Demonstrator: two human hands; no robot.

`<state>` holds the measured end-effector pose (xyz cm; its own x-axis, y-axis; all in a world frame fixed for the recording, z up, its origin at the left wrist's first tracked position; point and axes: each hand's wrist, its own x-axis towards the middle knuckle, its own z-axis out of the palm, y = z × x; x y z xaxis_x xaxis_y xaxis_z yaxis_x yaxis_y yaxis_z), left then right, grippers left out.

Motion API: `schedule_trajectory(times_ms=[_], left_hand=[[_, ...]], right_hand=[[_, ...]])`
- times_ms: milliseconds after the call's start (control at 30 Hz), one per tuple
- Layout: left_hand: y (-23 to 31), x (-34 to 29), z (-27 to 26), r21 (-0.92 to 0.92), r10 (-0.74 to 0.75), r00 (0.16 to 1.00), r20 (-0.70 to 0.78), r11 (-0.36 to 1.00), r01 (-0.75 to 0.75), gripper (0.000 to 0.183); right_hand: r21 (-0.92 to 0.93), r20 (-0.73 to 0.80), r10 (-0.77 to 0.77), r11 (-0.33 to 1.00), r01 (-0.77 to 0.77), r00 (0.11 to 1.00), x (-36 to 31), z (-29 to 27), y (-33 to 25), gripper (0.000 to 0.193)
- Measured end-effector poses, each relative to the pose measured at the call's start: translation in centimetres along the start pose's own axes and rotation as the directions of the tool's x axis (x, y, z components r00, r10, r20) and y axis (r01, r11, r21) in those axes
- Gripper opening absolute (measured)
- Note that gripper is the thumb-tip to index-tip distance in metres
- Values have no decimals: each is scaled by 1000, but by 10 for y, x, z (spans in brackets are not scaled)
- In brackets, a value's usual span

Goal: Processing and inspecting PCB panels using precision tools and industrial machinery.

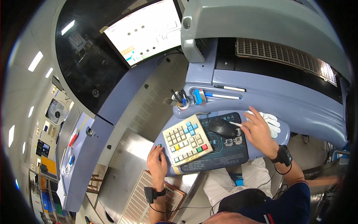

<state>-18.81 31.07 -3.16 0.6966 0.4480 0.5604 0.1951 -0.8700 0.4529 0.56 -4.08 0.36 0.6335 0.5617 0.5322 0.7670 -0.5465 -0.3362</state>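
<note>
A seated person's right hand (pixel 258 133) pinches a slim white stylus-like stick (pixel 235 124) between thumb and fingers, its tip resting just beside a black mouse (pixel 222 127) on the dark mat (pixel 231 151) of a console shelf. The left hand (pixel 157 163) lies loosely curled and holding nothing, fingertips touching the shelf's near-left edge by a small green button (pixel 159 145). Between the two hands sits a cream keypad (pixel 187 140) with blue, yellow, green and red keys. The stick looks light, rigid and thin, likely easy to snap or drop, best held near its middle as it is now. Beyond the right hand lie folded white gloves (pixel 272 121); farther off, a cup of brushes and pens (pixel 179 100) stands on the grey-blue machine housing (pixel 268 80). Above the left hand glows a tilted monitor (pixel 147 31); a perforated tray (pixel 149 199) lies under the left wrist.
</note>
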Motion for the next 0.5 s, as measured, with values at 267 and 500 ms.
schedule_trajectory(times_ms=[267, 500], left_hand=[[-3, 2, -2, -8, -26, 999, 20, 1000, 27, 19], [-8, 4, 7, -2, -20, 999, 44, 1000, 20, 20]], right_hand=[[251, 45, 268, 929, -270, 962, 18, -52, -17, 15], [434, 110, 313, 839, -329, 943, 30, -36, 0, 20]])
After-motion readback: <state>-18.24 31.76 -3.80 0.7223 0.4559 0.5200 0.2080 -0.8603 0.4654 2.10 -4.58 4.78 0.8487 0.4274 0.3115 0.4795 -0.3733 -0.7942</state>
